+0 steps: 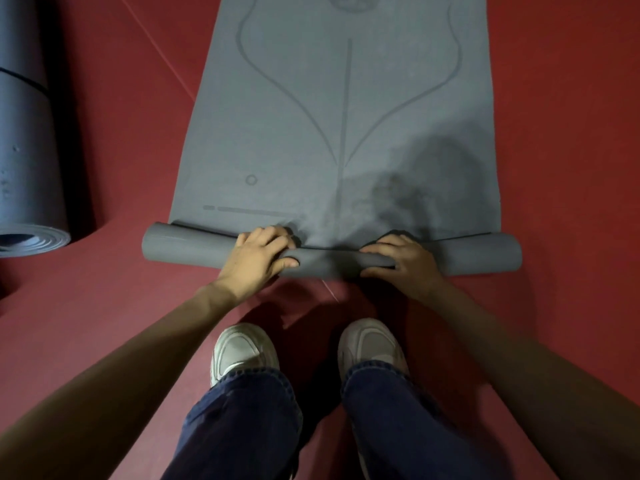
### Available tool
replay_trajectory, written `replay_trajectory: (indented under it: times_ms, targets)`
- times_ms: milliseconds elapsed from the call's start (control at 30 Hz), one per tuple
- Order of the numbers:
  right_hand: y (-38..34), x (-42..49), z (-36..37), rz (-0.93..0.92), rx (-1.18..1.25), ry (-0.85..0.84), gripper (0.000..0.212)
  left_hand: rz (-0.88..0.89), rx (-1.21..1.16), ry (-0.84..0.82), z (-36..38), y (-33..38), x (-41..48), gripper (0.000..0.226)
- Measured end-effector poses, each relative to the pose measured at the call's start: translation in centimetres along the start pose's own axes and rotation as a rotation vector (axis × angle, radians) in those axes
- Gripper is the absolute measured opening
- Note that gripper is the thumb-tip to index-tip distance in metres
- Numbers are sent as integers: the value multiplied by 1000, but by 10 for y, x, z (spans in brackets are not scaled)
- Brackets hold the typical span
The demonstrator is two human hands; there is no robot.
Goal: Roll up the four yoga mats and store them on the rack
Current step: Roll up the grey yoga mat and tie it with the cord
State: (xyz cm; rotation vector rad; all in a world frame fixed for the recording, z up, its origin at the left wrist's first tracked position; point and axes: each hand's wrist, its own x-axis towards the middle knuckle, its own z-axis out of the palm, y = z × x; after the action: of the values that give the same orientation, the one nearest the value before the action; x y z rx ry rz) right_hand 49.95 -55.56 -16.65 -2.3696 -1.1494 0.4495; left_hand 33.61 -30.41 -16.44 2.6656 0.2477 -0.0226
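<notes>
At far left, a rolled mat lies on the red floor. The gray mat is spread on the floor ahead, with its near end wound into a roll. The left hand and right hand each close their grip around that roll.

An exercise or yoga studio is indicated. A red floor covering crossed by thin seams is seen throughout, and a grey mat printed with alignment lines is spread upon it. A second, rolled mat is seen lying at the left edge.
</notes>
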Motion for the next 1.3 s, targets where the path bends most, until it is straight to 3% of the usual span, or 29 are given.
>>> replay_trajectory:
  times_ms: [67, 133, 267, 333, 433, 567, 700, 867, 933, 1133, 1200, 1300]
  targets:
    - [3, 12, -9, 50, 39, -130, 45, 20, 76, 96, 10, 5, -10, 62]
    - [6, 24, -14, 72, 42, -234, 44, -11, 108, 120, 21, 6, -17, 70]
    - [8, 31, -15, 93, 82, -267, 40, -25, 46, 137, 17, -3, 0, 75]
    - [9, 29, -13, 62, 134, -148, 39, -33, 35, 55, 9, -4, 14, 84]
    - [5, 22, -1, -44, -2, 143, 37, -91, -13, -123, -2, -8, 32, 103]
    - [-8, 7, 26, 13, -145, 322, 32, -84, -47, -232, -9, -17, 55, 107]
    - [2, 12, 21, -13, -179, 209, 58, -115, -145, -206, -6, -23, 60, 74]
    - [5, 50, -11, 28, -57, 34, 59, -25, -28, 242, 2, -13, 52, 51]
    - [5, 62, -21, 62, -30, -62, 56, -55, -12, 332, 14, 2, 42, 41]
    - [9, 78, -26, 141, -5, -205, 47, -81, -109, 246, 28, -3, 37, 53]
    - [6, 76, -23, 113, -31, -100, 49, -88, -110, 163, 18, -9, 51, 57]
    - [-2, 70, -8, 4, -95, 203, 42, -108, -131, 41, 7, -14, 72, 68]
